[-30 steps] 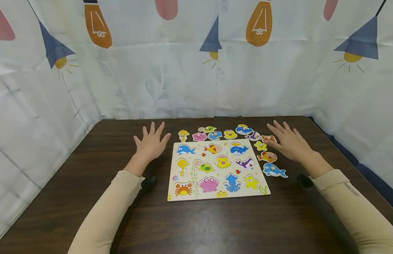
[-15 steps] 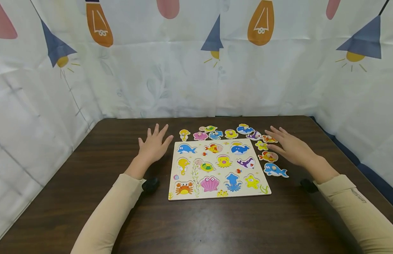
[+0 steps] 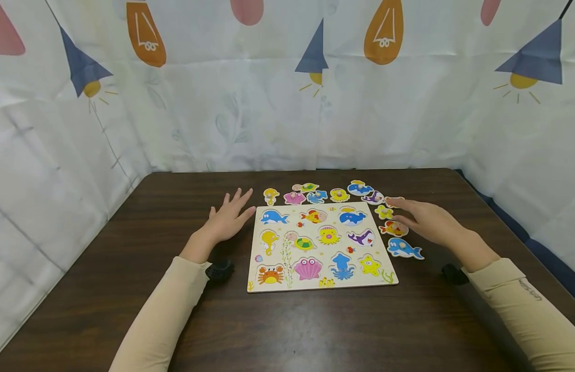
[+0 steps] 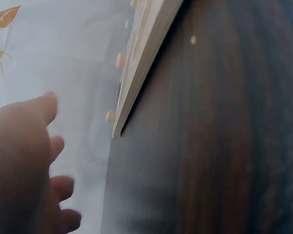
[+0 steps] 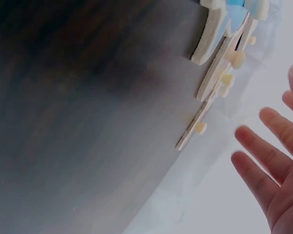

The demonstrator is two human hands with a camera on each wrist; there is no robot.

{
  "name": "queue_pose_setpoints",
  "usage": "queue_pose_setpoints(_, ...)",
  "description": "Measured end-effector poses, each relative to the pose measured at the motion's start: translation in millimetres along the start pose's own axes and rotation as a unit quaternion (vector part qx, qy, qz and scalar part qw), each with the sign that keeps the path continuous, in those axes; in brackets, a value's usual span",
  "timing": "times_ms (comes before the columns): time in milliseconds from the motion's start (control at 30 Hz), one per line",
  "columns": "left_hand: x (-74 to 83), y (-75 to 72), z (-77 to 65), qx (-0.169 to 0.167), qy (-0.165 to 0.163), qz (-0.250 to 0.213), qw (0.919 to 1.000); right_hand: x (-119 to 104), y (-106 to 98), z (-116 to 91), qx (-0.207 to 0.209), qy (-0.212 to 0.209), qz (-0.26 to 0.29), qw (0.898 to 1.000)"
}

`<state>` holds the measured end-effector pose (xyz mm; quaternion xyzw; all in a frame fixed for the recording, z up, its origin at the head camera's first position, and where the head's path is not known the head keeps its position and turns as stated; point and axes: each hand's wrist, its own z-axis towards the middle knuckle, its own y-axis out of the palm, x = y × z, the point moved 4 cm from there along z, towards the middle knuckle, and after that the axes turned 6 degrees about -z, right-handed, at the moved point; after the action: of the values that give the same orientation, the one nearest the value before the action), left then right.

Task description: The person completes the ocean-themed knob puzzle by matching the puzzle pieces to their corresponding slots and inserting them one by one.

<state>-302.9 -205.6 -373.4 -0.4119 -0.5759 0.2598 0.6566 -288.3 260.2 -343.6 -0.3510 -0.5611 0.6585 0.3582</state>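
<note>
A pale wooden peg puzzle board (image 3: 323, 258) printed with sea animals lies on the table. My left hand (image 3: 224, 219) is by its far left corner, fingers spread, holding nothing; the left wrist view shows this hand (image 4: 24, 151) apart from the board's edge. On the other side, my right hand (image 3: 429, 222) hovers over the loose pieces with straight fingers and nothing held. It partly covers the crab piece (image 3: 393, 202). Close by it lie the yellow starfish piece (image 3: 384, 212), the red-yellow fish piece (image 3: 393, 229) and the blue dolphin piece (image 3: 404, 249).
Behind the board lie the seahorse (image 3: 270, 196), shell (image 3: 294, 198), turtle (image 3: 306, 187), squid (image 3: 317, 197), octopus (image 3: 339, 195), whale (image 3: 359, 188) and purple orca (image 3: 373, 198) pieces. The dark wooden table (image 3: 287, 330) meets a patterned curtain (image 3: 268, 119) at its far edge.
Both hands have lowered toward the table, the left shifting slightly right toward the board. The right hand now covers more of the crab piece. The pieces and board stay in place.
</note>
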Motion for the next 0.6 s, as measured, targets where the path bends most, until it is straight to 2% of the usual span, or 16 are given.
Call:
queue_pose_setpoints(167, -3.3, 4.7, -0.5, -0.040, 0.003, -0.021, 0.9990, 0.5, 0.1, 1.0, -0.009, 0.002, 0.018, 1.000)
queue_pose_setpoints(333, -7.6, 6.7, -1.5, -0.053, -0.002, -0.024, 0.9983, 2.5, 1.1, 1.9, -0.021, 0.004, 0.047, 0.999)
queue_pose_setpoints(600, -8.2, 9.1, -4.2, -0.076, -0.001, 0.002, 0.9971, 4.4, 0.9, 2.3, -0.039, 0.013, 0.104, 0.994)
